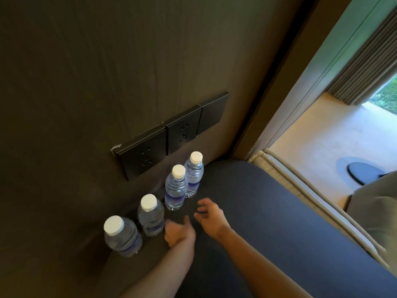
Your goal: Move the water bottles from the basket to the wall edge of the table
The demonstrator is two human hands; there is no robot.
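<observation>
four water bottles stand upright in a row along the wall edge of the dark table (279,211), each with a white cap. the far bottle (193,175) stands closest to the rounded far corner of the table, and the second bottle (175,188) is just beside it, perhaps touching. the third bottle (150,215) stands a little apart from these two, and the nearest bottle (122,235) is next in the row, toward the near edge. the wall (86,61) behind them is dark, and a strip of black socket plates (171,134) sits on it just above the row.

the left hand (178,233) is low over the table just beside the third bottle; its grip is loose and open and holds nothing. the right hand (209,216) hovers near the second bottle with the fingers spread, also not gripping anything. both hands are blurred a little.

the middle and right part of the table is bare, so there is wide open room from the row to the right edge. beyond this edge is a pale cushioned seat (300,190) and then a light floor (311,130).

each bottle has a blue band on its label, but the writing is too small and blurred to read.
</observation>
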